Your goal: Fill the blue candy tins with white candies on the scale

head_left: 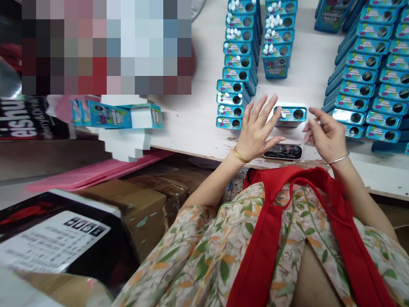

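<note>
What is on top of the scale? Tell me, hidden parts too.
A blue tin stands on the scale, white pieces and a dark round hole on its top. It covers the surface beneath; the tin's inside cannot be made out.

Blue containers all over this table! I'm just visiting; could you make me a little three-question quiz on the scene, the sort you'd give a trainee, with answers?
1. Multiple choice. What lies on top of several blue containers in the leftmost row?
A) coins
B) white pieces
C) red caps

2. True or false: the left hand is clenched around the container between the hands.

3. Short answer. On which side does the person wear the gold-coloured bangle, their left or their right?

Key
1. B.
2. False; the left hand is spread open.
3. Left.
</note>
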Action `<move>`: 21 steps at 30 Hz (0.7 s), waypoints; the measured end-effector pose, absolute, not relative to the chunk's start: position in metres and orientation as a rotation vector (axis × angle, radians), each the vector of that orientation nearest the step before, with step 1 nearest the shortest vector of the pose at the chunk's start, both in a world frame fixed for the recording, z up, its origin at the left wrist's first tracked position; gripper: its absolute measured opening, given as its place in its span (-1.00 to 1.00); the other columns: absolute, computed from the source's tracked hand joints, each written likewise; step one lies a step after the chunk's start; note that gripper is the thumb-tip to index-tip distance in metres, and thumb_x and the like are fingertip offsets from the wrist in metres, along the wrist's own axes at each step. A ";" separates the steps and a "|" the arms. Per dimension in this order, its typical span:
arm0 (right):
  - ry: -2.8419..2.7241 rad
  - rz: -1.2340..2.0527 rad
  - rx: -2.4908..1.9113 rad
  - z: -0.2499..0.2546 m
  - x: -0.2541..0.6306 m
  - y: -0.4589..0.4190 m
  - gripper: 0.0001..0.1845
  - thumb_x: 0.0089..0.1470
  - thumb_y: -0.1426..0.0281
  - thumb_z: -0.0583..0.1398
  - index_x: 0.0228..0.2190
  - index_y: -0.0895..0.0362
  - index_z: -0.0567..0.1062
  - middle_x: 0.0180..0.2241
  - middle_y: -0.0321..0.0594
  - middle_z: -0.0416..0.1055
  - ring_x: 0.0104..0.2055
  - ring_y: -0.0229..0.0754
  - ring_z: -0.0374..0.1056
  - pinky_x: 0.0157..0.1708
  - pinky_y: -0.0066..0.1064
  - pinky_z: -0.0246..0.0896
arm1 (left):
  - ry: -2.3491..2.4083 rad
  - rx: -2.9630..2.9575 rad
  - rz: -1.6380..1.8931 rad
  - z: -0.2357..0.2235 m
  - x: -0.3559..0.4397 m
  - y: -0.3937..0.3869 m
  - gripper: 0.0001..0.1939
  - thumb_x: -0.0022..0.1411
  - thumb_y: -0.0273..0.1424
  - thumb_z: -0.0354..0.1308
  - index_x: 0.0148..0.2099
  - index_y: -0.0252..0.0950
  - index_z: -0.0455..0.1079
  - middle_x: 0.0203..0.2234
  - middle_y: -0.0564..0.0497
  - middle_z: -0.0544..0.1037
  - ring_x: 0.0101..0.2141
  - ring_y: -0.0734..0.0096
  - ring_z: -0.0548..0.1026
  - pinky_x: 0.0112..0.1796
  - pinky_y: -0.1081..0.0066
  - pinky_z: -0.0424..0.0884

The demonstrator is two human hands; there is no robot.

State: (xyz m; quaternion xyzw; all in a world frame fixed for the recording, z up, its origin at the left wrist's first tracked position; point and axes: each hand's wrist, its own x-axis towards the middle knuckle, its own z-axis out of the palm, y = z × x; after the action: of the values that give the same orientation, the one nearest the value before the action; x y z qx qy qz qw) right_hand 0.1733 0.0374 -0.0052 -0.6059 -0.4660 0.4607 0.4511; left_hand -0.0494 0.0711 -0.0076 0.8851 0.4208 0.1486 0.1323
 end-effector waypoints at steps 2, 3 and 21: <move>-1.188 1.179 -1.437 -0.011 0.172 0.039 -0.62 0.16 0.10 0.27 -0.04 0.00 0.53 -0.49 -0.34 0.44 -0.63 -0.32 0.32 -0.58 -0.43 0.26 | 1.207 2.575 0.420 -0.010 -0.043 0.070 -0.21 0.35 0.14 -0.16 0.41 -0.25 0.05 0.39 -0.27 0.11 0.43 -0.04 -0.06 0.35 -0.17 -0.13; -1.194 1.193 -1.420 -0.012 0.171 0.039 -0.60 0.16 0.08 0.27 -0.04 -0.01 0.53 -0.50 -0.35 0.44 -0.63 -0.33 0.32 -0.58 -0.43 0.27 | 1.196 2.581 0.412 -0.011 -0.039 0.069 -0.21 0.35 0.15 -0.17 0.41 -0.26 0.04 0.39 -0.28 0.11 0.43 -0.05 -0.06 0.36 -0.18 -0.14; -1.271 0.919 -1.609 0.012 0.172 0.040 -0.64 0.21 0.15 0.24 0.00 -0.02 0.53 -0.32 -0.20 0.48 -0.24 -0.13 0.47 -0.26 -0.28 0.42 | 1.282 2.556 0.373 -0.010 -0.017 0.066 -0.27 0.35 0.14 -0.11 0.41 -0.11 0.04 0.40 -0.15 0.10 0.44 -0.07 -0.18 0.34 -0.33 -0.32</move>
State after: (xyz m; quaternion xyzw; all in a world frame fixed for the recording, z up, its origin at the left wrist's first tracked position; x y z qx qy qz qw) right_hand 0.1723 0.0395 0.0121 -0.6455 -0.5099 0.3689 0.4326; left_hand -0.0173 0.0662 -0.0102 0.8789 0.4410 0.1281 0.1287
